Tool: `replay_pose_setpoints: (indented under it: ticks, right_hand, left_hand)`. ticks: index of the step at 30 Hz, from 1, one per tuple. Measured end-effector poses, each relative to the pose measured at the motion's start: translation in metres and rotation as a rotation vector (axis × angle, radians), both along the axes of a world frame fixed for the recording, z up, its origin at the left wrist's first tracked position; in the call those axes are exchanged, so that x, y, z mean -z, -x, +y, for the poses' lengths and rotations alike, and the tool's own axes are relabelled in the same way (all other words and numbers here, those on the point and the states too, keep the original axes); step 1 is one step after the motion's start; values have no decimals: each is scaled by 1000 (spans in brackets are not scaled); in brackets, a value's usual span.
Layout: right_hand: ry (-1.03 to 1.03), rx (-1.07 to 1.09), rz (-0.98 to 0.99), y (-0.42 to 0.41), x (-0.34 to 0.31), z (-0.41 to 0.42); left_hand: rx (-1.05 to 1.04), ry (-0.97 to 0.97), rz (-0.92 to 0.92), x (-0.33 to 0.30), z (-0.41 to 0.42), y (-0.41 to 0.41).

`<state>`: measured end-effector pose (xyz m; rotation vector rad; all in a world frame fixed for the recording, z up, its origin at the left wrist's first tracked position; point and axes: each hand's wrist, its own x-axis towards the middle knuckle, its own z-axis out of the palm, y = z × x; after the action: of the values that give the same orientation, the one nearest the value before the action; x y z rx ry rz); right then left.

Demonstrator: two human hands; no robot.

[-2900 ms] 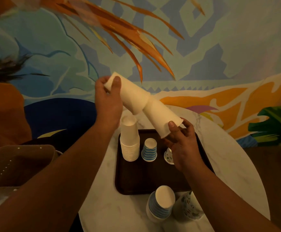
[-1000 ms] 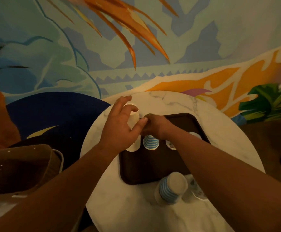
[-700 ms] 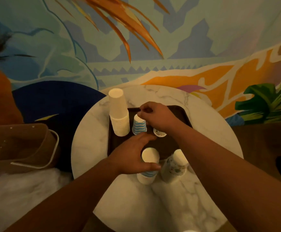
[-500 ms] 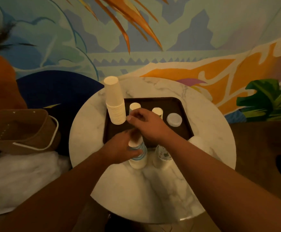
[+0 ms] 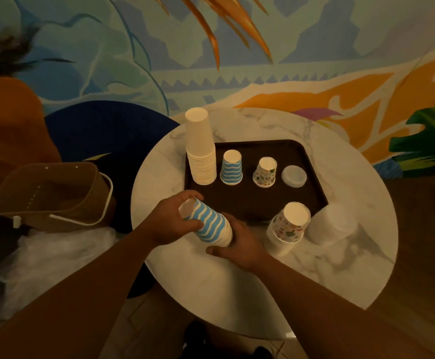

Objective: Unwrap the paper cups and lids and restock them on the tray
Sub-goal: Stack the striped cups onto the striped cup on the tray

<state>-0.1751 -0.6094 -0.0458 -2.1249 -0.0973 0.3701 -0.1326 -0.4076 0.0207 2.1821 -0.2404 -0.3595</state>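
Gripping a tilted blue-striped cup stack (image 5: 208,224), left hand (image 5: 168,221) and right hand (image 5: 239,246) curl around it.

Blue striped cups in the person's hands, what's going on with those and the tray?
A person is restocking paper cups. Both hands, left hand and right hand, grip a tilted stack of blue striped cups above the marble table. On the brown tray stand a tall white cup stack, blue striped cups, patterned cups and a lid. Another patterned stack waits beside the tray.
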Motion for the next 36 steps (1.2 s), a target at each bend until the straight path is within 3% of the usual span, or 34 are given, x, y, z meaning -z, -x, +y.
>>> replay_pose_setpoints:
  ticks: [3,7,13,20,24,28,30,36]
  right_hand:
    - [-138,103,-86,-10,-6,16]
    - [-311,194,-148,-40,-45,33]
    - [-193,234,-272,-83,-107,13]
    - [-114,196,-329,-114,-142,-43]
    - [-98,190,-308,-127,-144,-90]
    - [-98,258,-264,-136,-134,-134]
    - [-108,291,-241,-140,-126,-147]
    - [-159,303,-164,-151,-106,-160]
  left_hand:
    - [-10,64,7,-12,11,-17]
    - [30,118,-115,-61,17,-53]
    - [-35,275,-210,-122,-6,-85]
    - [-144,212,-360,-145,-55,-106]
    - [-350,207,-597,-163,-88,-117]
    - [-554,62,-836,-166,-109,-125]
    - [-515,-27,-817,-145,-123,-124]
    - [-277,-281,-420,-46,-151,-135]
